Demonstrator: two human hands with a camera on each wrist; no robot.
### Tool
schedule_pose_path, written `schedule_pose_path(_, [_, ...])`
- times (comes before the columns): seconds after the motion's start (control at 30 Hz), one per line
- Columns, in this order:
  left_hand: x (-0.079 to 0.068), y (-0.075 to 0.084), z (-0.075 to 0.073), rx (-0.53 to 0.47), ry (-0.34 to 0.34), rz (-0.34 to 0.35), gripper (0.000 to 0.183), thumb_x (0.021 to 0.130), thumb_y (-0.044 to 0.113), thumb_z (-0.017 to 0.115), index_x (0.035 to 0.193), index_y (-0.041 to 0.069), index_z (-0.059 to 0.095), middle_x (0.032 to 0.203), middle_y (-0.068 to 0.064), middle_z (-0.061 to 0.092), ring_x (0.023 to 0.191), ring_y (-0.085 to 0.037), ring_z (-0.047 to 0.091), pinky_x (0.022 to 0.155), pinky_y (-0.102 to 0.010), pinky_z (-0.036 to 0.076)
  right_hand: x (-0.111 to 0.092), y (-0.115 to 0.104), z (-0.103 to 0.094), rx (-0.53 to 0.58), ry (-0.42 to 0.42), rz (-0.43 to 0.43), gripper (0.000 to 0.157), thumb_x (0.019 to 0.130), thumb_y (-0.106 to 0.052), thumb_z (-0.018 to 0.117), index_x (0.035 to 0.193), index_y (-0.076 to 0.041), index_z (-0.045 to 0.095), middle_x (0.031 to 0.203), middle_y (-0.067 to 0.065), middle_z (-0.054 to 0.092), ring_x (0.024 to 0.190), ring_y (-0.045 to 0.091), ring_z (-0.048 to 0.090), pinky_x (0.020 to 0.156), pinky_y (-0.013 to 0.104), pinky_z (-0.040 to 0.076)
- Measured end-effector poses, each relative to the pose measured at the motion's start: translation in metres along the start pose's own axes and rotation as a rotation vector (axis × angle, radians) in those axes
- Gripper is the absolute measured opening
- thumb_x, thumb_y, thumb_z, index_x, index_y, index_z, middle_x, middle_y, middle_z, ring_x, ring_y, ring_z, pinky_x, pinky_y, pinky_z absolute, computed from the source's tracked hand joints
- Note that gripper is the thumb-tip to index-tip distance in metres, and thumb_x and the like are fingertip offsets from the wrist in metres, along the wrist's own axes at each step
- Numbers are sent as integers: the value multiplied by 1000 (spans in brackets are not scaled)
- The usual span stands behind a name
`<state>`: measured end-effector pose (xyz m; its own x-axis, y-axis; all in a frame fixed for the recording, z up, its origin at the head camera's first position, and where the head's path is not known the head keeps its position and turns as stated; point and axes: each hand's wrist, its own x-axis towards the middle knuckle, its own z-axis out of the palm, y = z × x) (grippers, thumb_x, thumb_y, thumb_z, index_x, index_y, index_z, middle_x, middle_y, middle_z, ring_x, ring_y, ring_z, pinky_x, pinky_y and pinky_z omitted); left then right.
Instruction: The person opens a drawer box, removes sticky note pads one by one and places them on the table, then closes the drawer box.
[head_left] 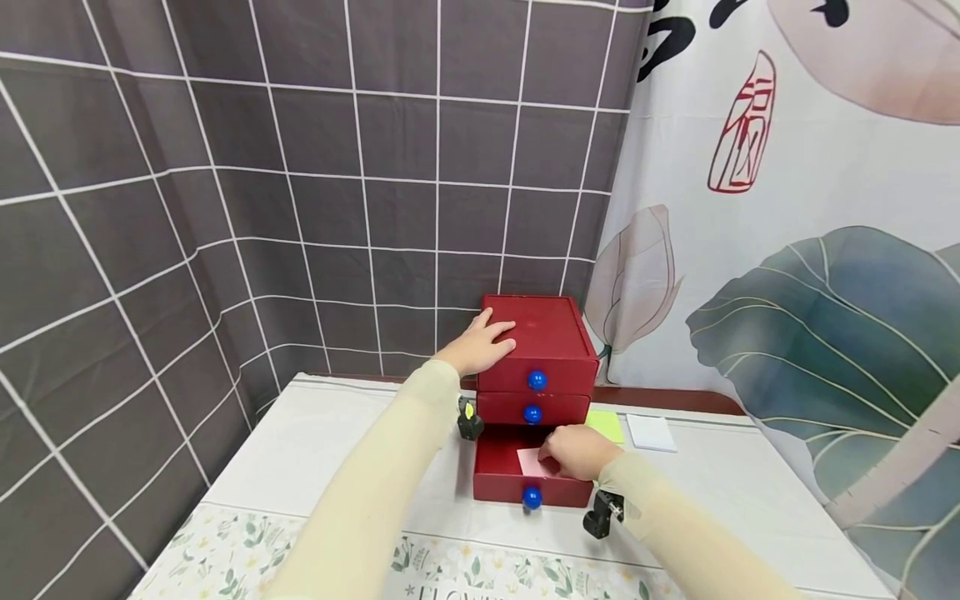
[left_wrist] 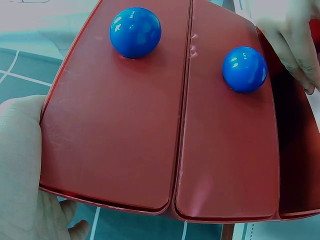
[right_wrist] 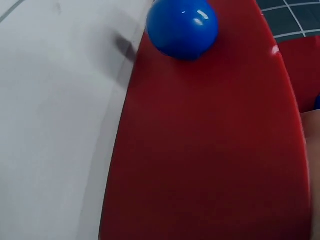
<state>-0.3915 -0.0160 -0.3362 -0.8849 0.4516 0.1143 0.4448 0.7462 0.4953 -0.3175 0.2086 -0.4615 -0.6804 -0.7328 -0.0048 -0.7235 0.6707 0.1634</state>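
Observation:
A small red drawer cabinet [head_left: 536,329] with round blue knobs stands against the back wall. My left hand [head_left: 480,343] rests on its upper left edge, fingers spread; the left wrist view shows the palm [left_wrist: 20,135] along that edge. Its bottom drawer [head_left: 495,483] is pulled out. Over that drawer my right hand [head_left: 577,452] reaches down, fingers bent, pinching a pink sticky note pad [head_left: 529,461] inside it. The left wrist view shows those fingers [left_wrist: 295,50] pointing down at the paper. The right wrist view is mostly filled by the red drawer front [right_wrist: 210,140] and its blue knob [right_wrist: 182,27].
Right of the cabinet lie a yellow-green sticky note pad [head_left: 606,425] and a white one [head_left: 651,432] on the white table [head_left: 360,442]. A floral mat [head_left: 225,542] covers the front edge. Grey checked cloth [head_left: 397,217] and a printed curtain [head_left: 660,167] hang behind.

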Motion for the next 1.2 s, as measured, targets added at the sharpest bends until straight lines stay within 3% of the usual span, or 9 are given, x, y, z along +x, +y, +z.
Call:
schedule_pose_path(0.4, [2,1,1,1,-2,0,54,91,50,41,141,32,35,153,-3,6,139,-23,5,104,-51,24,-1,2,2,-51,26,-41,7,75,-21,75,79,-24,70,66,-14,57,60,5,51,58,21,46])
schedule_pose_path(0.83, [3,-1,3,10,0,-8,54,91,51,41,141,33,35,153,-2,6,139,-22,4,104,-51,23,-1,-4,-5,-35,36,-40,14,76,-26,74,90,-22,72,71,-11,64,62,6,59,63,23,50])
schedule_pose_path(0.9, [3,-3,3,14,1,-11,54,91,52,40,141,34,35,153,-2,5,139,-22,4,104,-51,23,-2,-4,-6,-44,64,-36,21,76,-26,74,97,-20,72,71,-11,64,61,7,59,62,22,50])
schedule_pose_path(1.13, [5,-4,3,8,-1,-15,55,90,52,41,141,34,35,153,-2,6,139,-22,5,103,-52,23,-11,1,-19,-28,203,-20,5,78,-17,70,81,-18,66,66,-10,61,57,6,56,58,21,49])
schedule_pose_path(1.2, [5,-4,3,9,0,-17,55,90,52,41,141,34,35,153,-1,6,139,-22,4,103,-52,23,-15,3,-25,-9,226,-12,7,77,-18,70,82,-19,65,66,-11,61,59,5,58,60,21,49])
